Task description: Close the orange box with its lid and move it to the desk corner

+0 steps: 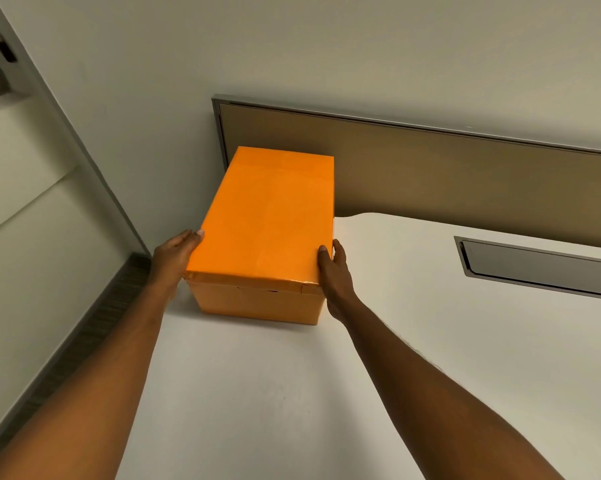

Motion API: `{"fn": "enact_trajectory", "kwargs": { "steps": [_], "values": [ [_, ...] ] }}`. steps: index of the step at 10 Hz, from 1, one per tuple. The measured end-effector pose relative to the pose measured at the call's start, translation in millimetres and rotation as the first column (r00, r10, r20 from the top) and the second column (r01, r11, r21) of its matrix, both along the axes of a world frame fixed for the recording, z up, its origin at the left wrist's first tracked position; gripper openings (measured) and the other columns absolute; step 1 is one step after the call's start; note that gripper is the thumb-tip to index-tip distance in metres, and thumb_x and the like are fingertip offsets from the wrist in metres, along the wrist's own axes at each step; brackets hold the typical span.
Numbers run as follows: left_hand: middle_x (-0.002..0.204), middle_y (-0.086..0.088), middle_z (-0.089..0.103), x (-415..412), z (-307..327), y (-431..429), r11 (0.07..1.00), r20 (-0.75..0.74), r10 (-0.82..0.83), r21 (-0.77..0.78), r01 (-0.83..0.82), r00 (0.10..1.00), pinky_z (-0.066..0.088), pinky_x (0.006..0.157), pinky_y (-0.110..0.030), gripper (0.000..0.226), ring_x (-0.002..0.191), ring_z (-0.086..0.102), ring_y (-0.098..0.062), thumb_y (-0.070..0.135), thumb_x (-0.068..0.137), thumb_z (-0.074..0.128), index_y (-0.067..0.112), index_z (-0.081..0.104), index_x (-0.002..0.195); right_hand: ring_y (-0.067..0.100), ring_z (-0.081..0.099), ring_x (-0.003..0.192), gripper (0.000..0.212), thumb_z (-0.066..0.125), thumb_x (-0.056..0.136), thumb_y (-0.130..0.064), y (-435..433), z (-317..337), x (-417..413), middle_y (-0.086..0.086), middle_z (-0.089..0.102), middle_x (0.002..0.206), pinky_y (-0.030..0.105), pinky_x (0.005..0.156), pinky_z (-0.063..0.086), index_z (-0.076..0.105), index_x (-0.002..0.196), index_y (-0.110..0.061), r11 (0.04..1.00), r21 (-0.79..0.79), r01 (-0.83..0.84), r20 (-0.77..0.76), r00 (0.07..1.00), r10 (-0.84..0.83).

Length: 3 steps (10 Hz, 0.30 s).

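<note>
An orange box (257, 301) stands on the white desk (257, 393) at its far left corner, with its bright orange lid (268, 216) sitting flat on top. My left hand (174, 254) presses against the box's left side near the lid's front corner. My right hand (333, 275) presses against the right side, thumb over the lid's edge. Both hands clasp the box between them. The box's far end reaches the brown partition.
A brown partition panel (448, 174) runs along the desk's back edge. A grey recessed cable tray (541, 268) sits in the desk at right. The desk's left edge drops to a dark floor strip (95, 323) beside the white wall.
</note>
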<state>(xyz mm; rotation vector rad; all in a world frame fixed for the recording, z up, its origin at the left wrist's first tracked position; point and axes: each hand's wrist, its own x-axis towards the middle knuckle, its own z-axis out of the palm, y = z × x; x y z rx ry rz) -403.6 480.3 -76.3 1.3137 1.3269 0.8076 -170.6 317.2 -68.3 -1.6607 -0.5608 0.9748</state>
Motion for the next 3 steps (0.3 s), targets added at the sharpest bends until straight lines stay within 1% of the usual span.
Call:
{"fn": "enact_trajectory", "kwargs": {
  "steps": [1,2,3],
  "values": [
    [0.097,-0.004,0.066,1.1,17.9,-15.1,0.957,-0.195,0.192,0.253,-0.140,0.962,0.049,0.077,-0.034,0.055,0.086,0.060,-0.021,0.051,0.093,0.043,0.006,0.061,0.118,0.033,0.035,0.135,0.072,0.037,0.089,-0.061,-4.6,6.8,-0.2,0.005,0.025,0.155,0.053,0.107,0.034,0.009,0.148,-0.031,1.000,0.023,-0.002,-0.054,0.999,0.003],
    [0.101,-0.025,0.063,14.0,37.7,-54.4,0.763,-0.158,0.458,0.575,-0.296,0.875,0.046,0.090,-0.049,0.052,0.098,0.058,-0.039,0.037,0.099,0.030,-0.005,0.061,0.103,0.030,0.027,0.140,0.079,0.038,0.083,-0.068,-18.0,17.1,1.5,0.003,0.018,0.158,0.050,0.107,0.029,0.006,0.148,-0.035,0.994,0.078,0.080,-0.079,0.994,-0.074],
    [0.114,-0.031,0.059,27.0,39.9,-83.9,0.655,-0.125,0.435,0.724,-0.218,0.892,0.037,0.105,-0.052,0.048,0.116,0.051,-0.046,0.032,0.099,0.033,-0.008,0.061,0.104,0.028,0.024,0.142,0.077,0.034,0.084,-0.070,-32.4,16.8,7.8,0.001,0.017,0.159,0.048,0.108,0.026,0.008,0.148,-0.035,0.994,0.062,0.087,-0.015,0.996,-0.087]
  ]
}}
